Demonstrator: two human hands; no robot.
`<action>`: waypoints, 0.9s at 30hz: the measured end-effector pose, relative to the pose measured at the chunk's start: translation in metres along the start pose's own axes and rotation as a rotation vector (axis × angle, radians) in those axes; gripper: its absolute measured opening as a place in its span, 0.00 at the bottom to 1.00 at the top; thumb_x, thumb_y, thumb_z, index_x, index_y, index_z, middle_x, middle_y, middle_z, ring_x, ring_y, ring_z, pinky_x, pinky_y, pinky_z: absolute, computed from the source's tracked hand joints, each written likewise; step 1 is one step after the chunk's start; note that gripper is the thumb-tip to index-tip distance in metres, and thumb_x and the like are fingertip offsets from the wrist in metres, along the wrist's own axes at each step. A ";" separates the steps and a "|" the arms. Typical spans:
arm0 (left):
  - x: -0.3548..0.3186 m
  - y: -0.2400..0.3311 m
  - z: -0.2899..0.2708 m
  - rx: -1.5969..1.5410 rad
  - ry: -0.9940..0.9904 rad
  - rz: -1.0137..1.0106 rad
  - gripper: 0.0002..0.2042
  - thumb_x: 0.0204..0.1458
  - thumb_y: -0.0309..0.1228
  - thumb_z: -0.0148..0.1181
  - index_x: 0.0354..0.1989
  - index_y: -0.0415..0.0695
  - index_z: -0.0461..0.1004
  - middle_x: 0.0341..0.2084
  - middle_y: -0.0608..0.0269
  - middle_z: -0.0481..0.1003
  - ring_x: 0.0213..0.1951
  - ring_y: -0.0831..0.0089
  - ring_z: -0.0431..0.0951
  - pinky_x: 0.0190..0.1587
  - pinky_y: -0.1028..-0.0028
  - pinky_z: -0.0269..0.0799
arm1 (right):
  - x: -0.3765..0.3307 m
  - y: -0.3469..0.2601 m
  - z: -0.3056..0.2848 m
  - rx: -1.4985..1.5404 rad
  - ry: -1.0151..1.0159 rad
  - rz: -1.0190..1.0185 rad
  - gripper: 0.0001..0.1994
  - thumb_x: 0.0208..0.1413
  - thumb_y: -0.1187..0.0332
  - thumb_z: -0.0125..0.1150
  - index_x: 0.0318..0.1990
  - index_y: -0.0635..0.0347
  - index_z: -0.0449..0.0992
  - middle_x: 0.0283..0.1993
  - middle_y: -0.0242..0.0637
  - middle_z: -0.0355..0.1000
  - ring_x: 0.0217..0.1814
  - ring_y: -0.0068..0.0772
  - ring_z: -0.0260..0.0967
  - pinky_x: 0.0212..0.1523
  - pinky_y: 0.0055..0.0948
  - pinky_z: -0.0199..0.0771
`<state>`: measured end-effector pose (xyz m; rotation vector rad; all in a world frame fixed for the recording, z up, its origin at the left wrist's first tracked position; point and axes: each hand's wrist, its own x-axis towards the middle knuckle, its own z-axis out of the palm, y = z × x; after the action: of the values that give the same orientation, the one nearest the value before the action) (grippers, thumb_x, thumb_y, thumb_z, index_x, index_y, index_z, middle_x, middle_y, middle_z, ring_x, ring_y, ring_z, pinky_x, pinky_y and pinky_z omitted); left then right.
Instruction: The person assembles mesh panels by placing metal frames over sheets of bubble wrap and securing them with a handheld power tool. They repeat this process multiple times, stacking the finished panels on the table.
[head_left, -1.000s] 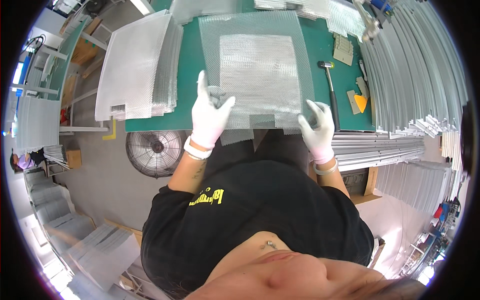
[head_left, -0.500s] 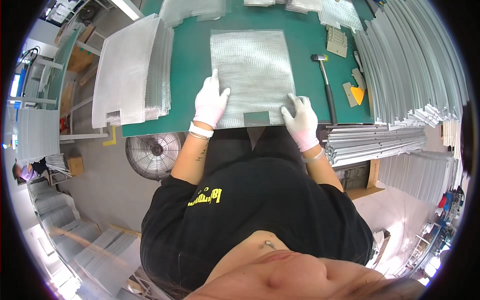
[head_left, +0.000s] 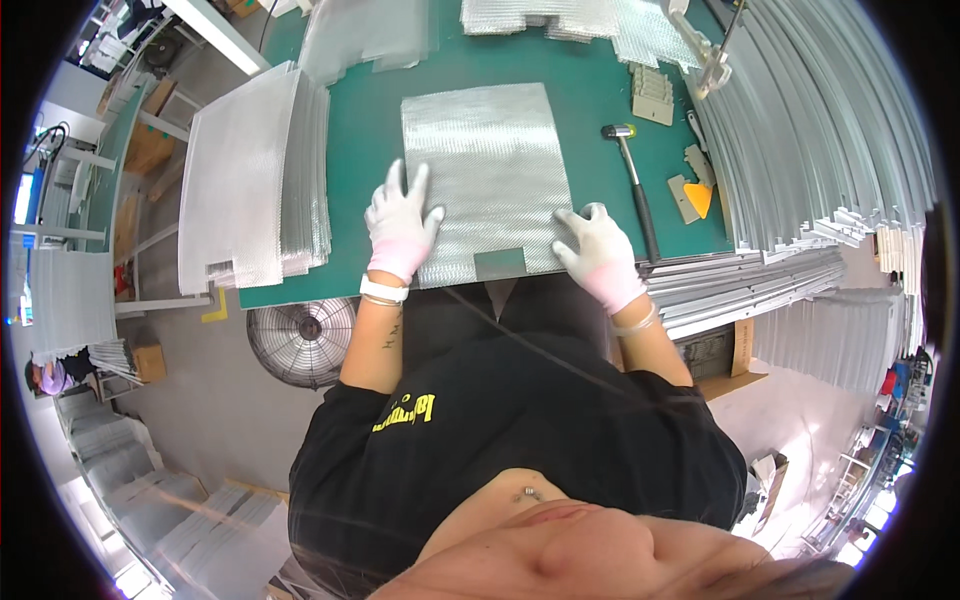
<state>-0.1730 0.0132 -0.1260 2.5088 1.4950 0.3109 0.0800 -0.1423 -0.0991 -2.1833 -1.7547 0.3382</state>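
A silver mesh panel (head_left: 485,170) lies flat on the green table in front of me, with a rectangular notch in its near edge. My left hand (head_left: 402,225), in a white and pink glove, rests at the panel's left edge with fingers spread and the thumb over the mesh. At the right edge, near the lower corner, is my right hand (head_left: 600,252), gloved the same way. Its thumb and forefinger stand apart against the edge, and the other fingers are bent.
On the left stands a stack of mesh panels (head_left: 240,180); more mesh sheets (head_left: 540,18) lie at the back. To the right are a hammer (head_left: 636,190), a yellow scraper-like piece (head_left: 697,200), beige plates (head_left: 652,95) and long metal strips (head_left: 800,130). A floor fan (head_left: 303,328) stands below left.
The view has shifted, so the table sits lower and further left. My left hand's fingers have spread wider at the panel's edge. My right hand stays beside the right edge.
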 end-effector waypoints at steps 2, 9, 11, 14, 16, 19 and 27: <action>0.000 -0.014 0.019 0.171 0.018 0.141 0.31 0.58 0.41 0.54 0.71 0.50 0.59 0.69 0.48 0.57 0.69 0.45 0.55 0.69 0.43 0.48 | 0.022 0.027 -0.015 0.021 -0.112 -0.134 0.20 0.53 0.54 0.62 0.51 0.50 0.81 0.45 0.45 0.71 0.49 0.47 0.72 0.55 0.40 0.73; 0.005 -0.010 0.018 0.203 -0.069 0.168 0.30 0.60 0.43 0.48 0.71 0.49 0.59 0.72 0.50 0.55 0.71 0.44 0.53 0.71 0.42 0.40 | 0.237 0.132 -0.063 -0.050 0.280 0.362 0.23 0.57 0.50 0.52 0.44 0.61 0.81 0.46 0.56 0.77 0.52 0.58 0.75 0.54 0.49 0.74; 0.006 -0.008 0.016 0.189 -0.074 0.168 0.30 0.59 0.43 0.49 0.71 0.48 0.59 0.71 0.50 0.55 0.71 0.44 0.53 0.71 0.42 0.40 | 0.279 0.156 -0.067 -0.135 0.272 0.525 0.24 0.56 0.49 0.54 0.46 0.61 0.82 0.47 0.52 0.79 0.51 0.56 0.77 0.53 0.43 0.76; 0.006 -0.007 0.013 0.178 -0.081 0.170 0.31 0.58 0.43 0.51 0.71 0.47 0.59 0.71 0.45 0.54 0.71 0.44 0.53 0.72 0.42 0.40 | 0.338 0.193 -0.050 -0.295 0.182 0.629 0.30 0.58 0.43 0.51 0.58 0.55 0.77 0.59 0.47 0.74 0.63 0.49 0.71 0.63 0.48 0.68; 0.005 -0.008 0.013 0.149 -0.085 0.163 0.32 0.57 0.43 0.52 0.70 0.46 0.60 0.71 0.41 0.54 0.71 0.43 0.53 0.72 0.42 0.39 | 0.361 0.203 -0.036 -0.396 0.169 0.599 0.34 0.57 0.39 0.50 0.61 0.56 0.74 0.63 0.49 0.70 0.68 0.50 0.65 0.67 0.48 0.61; 0.002 -0.006 0.012 0.155 -0.086 0.141 0.32 0.57 0.43 0.52 0.70 0.46 0.60 0.71 0.41 0.54 0.71 0.44 0.53 0.72 0.42 0.39 | 0.382 0.210 -0.048 -0.363 -0.030 0.544 0.36 0.56 0.36 0.50 0.60 0.57 0.74 0.65 0.50 0.68 0.69 0.52 0.63 0.68 0.47 0.60; 0.002 -0.002 0.007 0.160 -0.102 0.133 0.31 0.57 0.44 0.52 0.69 0.47 0.62 0.71 0.42 0.54 0.71 0.44 0.53 0.71 0.42 0.41 | 0.359 0.185 -0.150 0.098 0.370 0.512 0.41 0.52 0.35 0.55 0.56 0.71 0.74 0.57 0.62 0.72 0.62 0.57 0.70 0.63 0.41 0.68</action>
<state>-0.1721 0.0152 -0.1336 2.7102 1.3676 0.0841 0.3816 0.1571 -0.0276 -2.4081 -0.9584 0.1165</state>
